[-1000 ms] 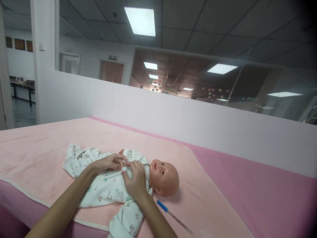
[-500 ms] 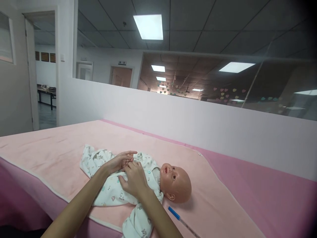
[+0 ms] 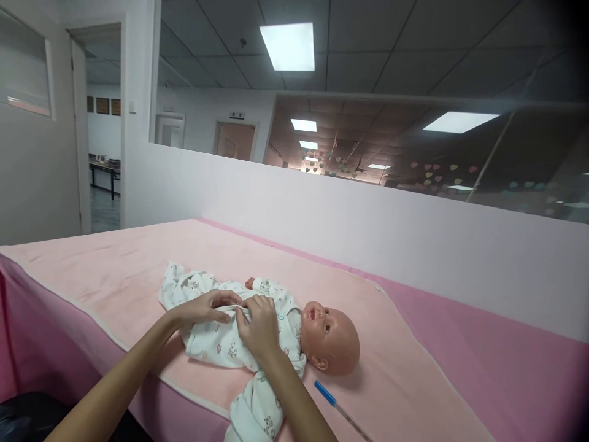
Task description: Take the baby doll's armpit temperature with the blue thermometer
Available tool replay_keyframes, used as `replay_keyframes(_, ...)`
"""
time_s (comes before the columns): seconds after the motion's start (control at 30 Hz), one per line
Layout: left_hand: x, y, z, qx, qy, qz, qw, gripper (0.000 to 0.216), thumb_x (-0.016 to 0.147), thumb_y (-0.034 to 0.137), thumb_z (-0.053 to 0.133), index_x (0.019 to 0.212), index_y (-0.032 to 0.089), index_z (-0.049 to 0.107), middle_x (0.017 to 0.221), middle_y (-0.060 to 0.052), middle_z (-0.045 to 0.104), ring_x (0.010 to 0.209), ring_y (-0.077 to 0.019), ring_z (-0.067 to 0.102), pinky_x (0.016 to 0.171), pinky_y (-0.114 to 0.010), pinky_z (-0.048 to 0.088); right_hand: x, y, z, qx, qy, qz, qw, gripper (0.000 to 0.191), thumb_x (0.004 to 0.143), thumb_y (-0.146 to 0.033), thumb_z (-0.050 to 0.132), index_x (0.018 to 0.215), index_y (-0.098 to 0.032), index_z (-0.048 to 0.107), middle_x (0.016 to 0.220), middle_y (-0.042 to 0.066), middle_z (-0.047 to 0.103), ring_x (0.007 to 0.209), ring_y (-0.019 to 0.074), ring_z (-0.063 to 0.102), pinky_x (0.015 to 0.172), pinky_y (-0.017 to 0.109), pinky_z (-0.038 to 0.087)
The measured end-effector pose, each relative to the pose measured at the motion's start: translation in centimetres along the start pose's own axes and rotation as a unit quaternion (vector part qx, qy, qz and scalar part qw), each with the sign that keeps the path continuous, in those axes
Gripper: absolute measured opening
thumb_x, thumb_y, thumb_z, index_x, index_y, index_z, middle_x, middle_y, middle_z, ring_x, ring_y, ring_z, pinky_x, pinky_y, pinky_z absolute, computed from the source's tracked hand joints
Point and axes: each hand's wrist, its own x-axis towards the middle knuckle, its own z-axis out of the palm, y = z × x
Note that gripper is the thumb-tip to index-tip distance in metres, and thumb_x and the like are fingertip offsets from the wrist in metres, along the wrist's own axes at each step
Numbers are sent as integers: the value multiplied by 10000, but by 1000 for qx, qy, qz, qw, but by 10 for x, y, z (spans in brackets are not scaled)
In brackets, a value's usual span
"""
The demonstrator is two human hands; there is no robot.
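A baby doll (image 3: pixel 332 337) lies on its back, its bald head to the right. It wears a white shirt (image 3: pixel 216 345) printed with small animals, with a snap near the chest. My left hand (image 3: pixel 207 309) is at the shirt's front, its thumb and curved fingers closed round the edge of the cloth. Beside it my right hand (image 3: pixel 260 325) pinches the same front edge between thumb and fingers. One small doll hand (image 3: pixel 249 283) pokes out of the far sleeve. The near sleeve (image 3: pixel 257 405) hangs toward me, partly behind my right forearm.
A pen with a blue cap (image 3: pixel 325 393) lies by the doll's head. A pale pink blanket (image 3: pixel 405 374) covers the bed over a darker pink sheet (image 3: pixel 519 344). Behind rises a white half wall (image 3: pixel 368 224) with glass above. An open doorway (image 3: pixel 105 202) stands at the left.
My hands have come off the doll's far hand, which now lies free, and moved onto the shirt's front edge. My left hand has shifted slightly down. The view has turned a little left.
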Motion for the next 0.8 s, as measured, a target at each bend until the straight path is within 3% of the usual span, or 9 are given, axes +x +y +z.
replay_keyframes(0.2,2,-9,14,58,77,39,995,299,669,222,665,953,180,584,985,-36,609,974,-200,542,879,-300,404,-1,-2,-2,1,-7,0,1000,43,751,-197,524,710,-188,533,708,2,554,720,145,474,730,288,310)
replay_keyframes(0.5,-4,-16,16,-23,169,41,984,184,735,315,598,769,137,567,694,-2,559,661,-118,508,614,-226,398,-4,-5,-5,1,-12,-15,1000,173,808,-221,458,647,-185,511,666,0,536,691,138,450,731,295,300)
replay_keyframes(0.7,-4,-17,20,83,157,64,982,40,706,167,556,709,139,583,716,-12,579,705,-131,525,674,-237,422,-6,-4,-3,-31,-21,-52,998,104,739,-176,487,639,-184,514,669,1,525,702,142,440,762,306,309)
replay_keyframes(0.8,-4,-16,22,129,161,71,976,72,683,129,532,728,143,587,796,-26,594,781,-151,555,747,-258,442,-6,-4,-3,-23,-26,-57,998,69,716,-159,494,662,-188,525,689,-1,533,716,141,446,780,307,313)
